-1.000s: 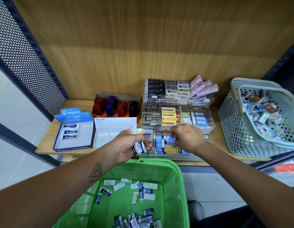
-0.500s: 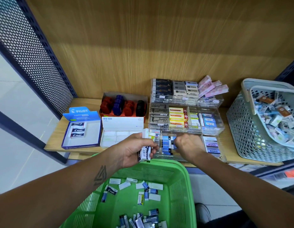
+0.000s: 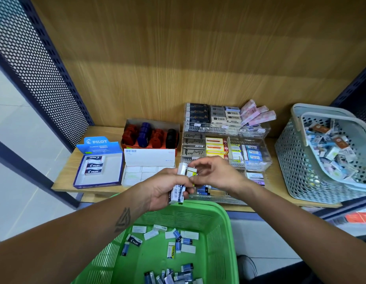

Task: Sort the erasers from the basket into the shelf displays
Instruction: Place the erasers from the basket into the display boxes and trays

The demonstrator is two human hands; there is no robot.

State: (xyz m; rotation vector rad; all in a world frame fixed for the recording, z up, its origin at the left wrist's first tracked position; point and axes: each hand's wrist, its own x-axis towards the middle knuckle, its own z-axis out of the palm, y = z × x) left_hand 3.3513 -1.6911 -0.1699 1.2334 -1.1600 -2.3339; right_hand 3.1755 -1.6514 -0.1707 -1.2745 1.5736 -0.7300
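1. Erasers: a small stack of flat, sleeved blocks stands gripped in the left hand, held above the far rim of the green basket; the exact count in the stack cannot be told.
2. The right hand pinches a yellow-and-white eraser at the top of that stack, thumb and forefinger closed on it, the other fingers loosely curled.
3. The green basket is rigid plastic with slotted walls; about two dozen loose erasers lie scattered on its floor, white blocks and ones with blue or black sleeves.
4. On the wooden shelf, a blue Pilot box of card lies open, with three black-sleeved Pilot erasers stacked in its left part.
5. Beside it, a white box with its lid upright shows rows of plain white blocks.
6. Behind that, an orange card tray holds four round items: two red, one blue, one black.
7. A clear acrylic display rises in three stepped tiers, its compartments filled with boxed erasers in black, grey, yellow, blue and pink.
8. At the shelf's right end stands a grey perforated basket, piled with small mixed packets.
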